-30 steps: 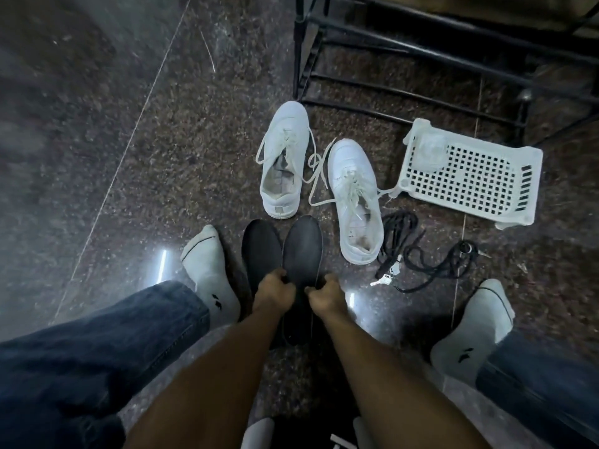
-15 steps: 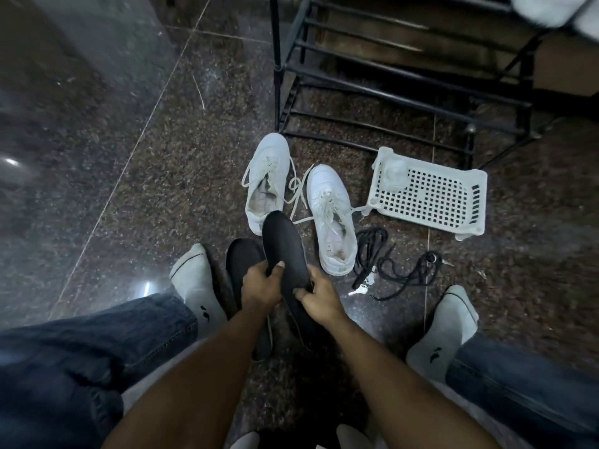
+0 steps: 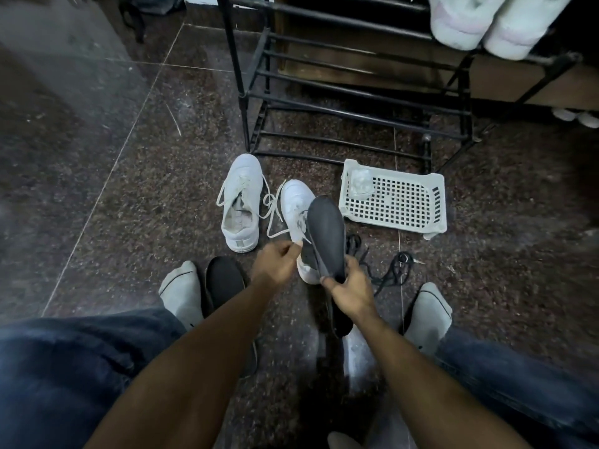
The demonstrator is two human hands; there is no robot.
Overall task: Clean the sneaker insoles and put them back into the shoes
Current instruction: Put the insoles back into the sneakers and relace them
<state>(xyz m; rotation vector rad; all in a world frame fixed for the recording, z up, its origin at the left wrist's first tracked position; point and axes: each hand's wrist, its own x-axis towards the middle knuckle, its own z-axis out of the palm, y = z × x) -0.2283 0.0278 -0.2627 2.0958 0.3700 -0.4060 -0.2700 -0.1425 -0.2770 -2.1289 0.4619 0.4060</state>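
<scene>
Insole (image 3: 325, 234), pinched at its heel by the right hand (image 3: 351, 291) at frame centre, should be slid toe-first into the sneaker (image 3: 293, 205) while the left hand (image 3: 277, 262), fingers pinched at its tongue, spreads the opening.

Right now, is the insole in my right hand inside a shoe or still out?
Out. The right hand holds the insole above the right sneaker.

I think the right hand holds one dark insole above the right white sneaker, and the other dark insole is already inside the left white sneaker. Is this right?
Not quite. The head view shows the other dark insole lying on the floor beside the left sock, not inside the left white sneaker. The right hand does hold one dark insole above the right white sneaker.
</scene>
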